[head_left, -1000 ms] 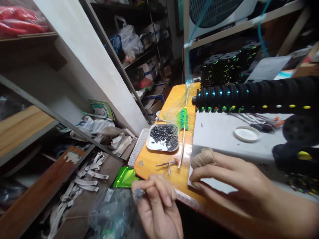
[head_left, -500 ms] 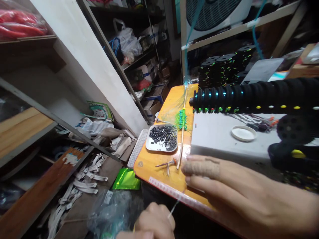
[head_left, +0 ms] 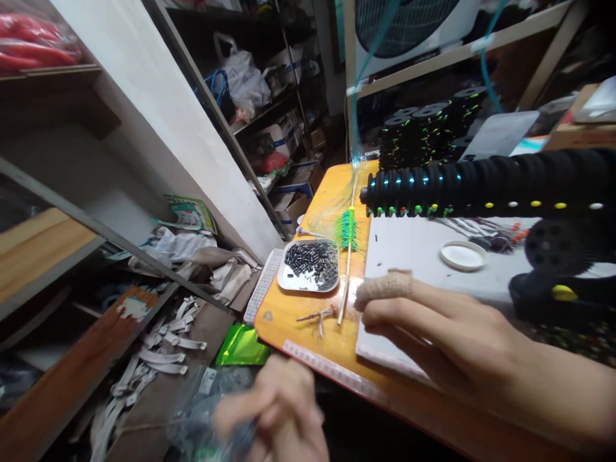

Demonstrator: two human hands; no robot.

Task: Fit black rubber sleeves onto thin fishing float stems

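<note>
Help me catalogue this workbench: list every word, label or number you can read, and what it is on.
No text here is legible.
Green-edged leaflet on the left shelf: print too blurred to read.
Boxes on the far shelves: blue markings too small to read.
Measuring strip along the table edge: marks too small to read.
White label on the plastic bag: too blurred to read.

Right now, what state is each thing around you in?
left hand, blurred, fingers curled above the plastic bag, grip unclear
right hand, open, flat on the white board
index finger, wrapped in tape
tray, filled with small black pieces
white lid, lying flat on the board
</note>
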